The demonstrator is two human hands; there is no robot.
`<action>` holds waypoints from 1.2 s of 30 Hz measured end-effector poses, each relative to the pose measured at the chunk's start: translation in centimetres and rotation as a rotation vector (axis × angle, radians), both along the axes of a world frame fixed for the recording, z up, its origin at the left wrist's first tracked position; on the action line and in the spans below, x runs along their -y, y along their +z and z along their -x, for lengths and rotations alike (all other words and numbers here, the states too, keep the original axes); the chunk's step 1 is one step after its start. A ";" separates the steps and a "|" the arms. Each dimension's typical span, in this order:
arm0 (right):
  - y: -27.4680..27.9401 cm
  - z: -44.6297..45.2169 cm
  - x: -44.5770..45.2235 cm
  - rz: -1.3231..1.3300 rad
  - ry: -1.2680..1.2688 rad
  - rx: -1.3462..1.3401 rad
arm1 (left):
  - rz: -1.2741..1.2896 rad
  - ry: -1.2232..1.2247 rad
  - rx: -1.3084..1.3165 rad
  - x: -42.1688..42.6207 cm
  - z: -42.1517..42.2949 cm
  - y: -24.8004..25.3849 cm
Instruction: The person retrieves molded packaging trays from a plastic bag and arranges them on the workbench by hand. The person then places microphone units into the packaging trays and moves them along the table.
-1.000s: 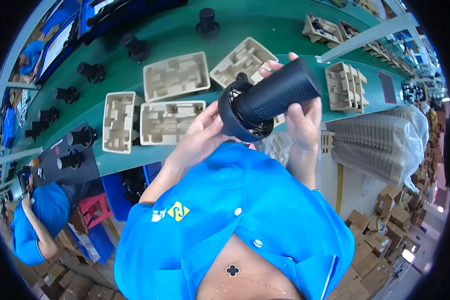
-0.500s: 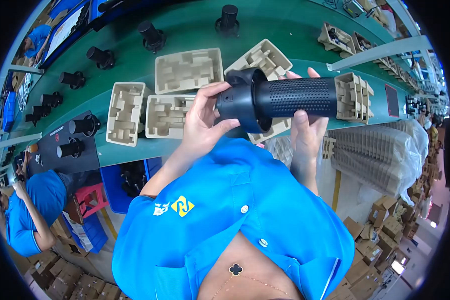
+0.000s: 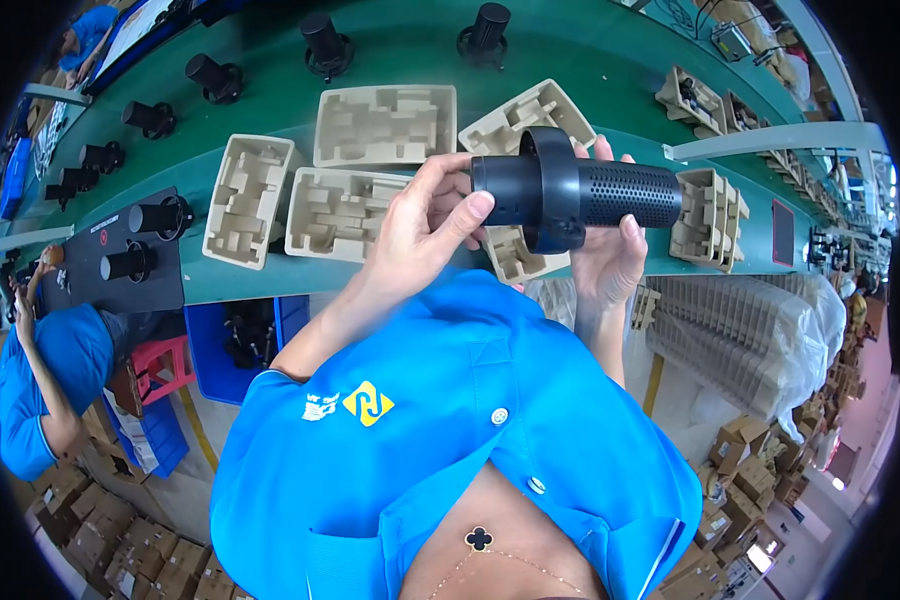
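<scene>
A black cylindrical device [image 3: 630, 195] with a perforated end and a wide ring [image 3: 554, 190] round its middle lies level between my hands, above the front of the green bench. My left hand [image 3: 425, 215] grips its smooth left end, thumb in front and fingers behind. At the perforated right part, my right hand [image 3: 612, 255] holds it from below and behind, with the thumb on the near side. Beige moulded trays lie behind and beside the device: one [image 3: 385, 125] at the back, one [image 3: 340, 213] near my left hand, and one [image 3: 515, 112] partly hidden by the device.
Similar black devices [image 3: 325, 45] stand along the bench [image 3: 390, 50]. A dark mat [image 3: 85, 250] bears two more. Stacked trays [image 3: 705, 220] stand at the right, with wrapped stacks [image 3: 740, 330] below. A co-worker in blue [image 3: 55, 370] is at the left, above a blue bin [image 3: 215, 350].
The device has turned from a slant to level, its perforated end pointing right. The ring now sits nearer its middle, and my left hand has shifted onto the smooth end.
</scene>
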State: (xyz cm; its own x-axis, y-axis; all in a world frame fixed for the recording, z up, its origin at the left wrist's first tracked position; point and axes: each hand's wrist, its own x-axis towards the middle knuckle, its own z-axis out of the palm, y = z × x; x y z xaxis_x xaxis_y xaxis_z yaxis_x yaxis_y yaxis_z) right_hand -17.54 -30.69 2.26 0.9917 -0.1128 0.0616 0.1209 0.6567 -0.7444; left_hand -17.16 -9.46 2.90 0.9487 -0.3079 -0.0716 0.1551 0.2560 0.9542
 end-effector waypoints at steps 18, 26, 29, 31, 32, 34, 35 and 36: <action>-1.3 0.2 1.3 -0.022 -0.015 -0.167 | 0.000 0.105 0.396 0.9 0.0 -1.6; -0.1 0.1 0.7 0.012 -0.038 -0.109 | -0.082 0.069 0.164 0.9 0.0 -2.1; -0.8 -0.1 1.2 0.047 -0.069 -0.220 | -0.039 0.017 0.056 0.7 -0.5 -1.9; -0.3 -0.2 0.7 0.117 -0.108 -0.351 | -0.028 -0.002 -0.021 0.8 -1.0 -2.3; -0.6 -0.3 0.6 0.132 -0.111 -0.380 | -0.047 0.013 -0.041 1.0 -1.1 -2.2; -1.3 -0.4 0.4 0.162 -0.115 -0.431 | -0.091 0.016 -0.101 1.0 -1.2 -2.1; -1.4 -0.4 0.3 0.181 -0.111 -0.440 | -0.094 0.020 -0.121 1.0 -1.2 -2.1; -1.4 -0.4 0.2 0.188 -0.114 -0.456 | -0.097 0.023 -0.140 1.0 -1.2 -2.1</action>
State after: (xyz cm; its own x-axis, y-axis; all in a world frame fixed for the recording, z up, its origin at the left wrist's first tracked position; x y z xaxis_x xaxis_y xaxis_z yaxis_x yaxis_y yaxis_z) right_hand -17.17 -30.91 0.88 0.9044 -0.2508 -0.3451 -0.1806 0.5078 -0.8423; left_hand -15.91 -10.43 0.80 0.9341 -0.2716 -0.2318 0.2833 0.1685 0.9441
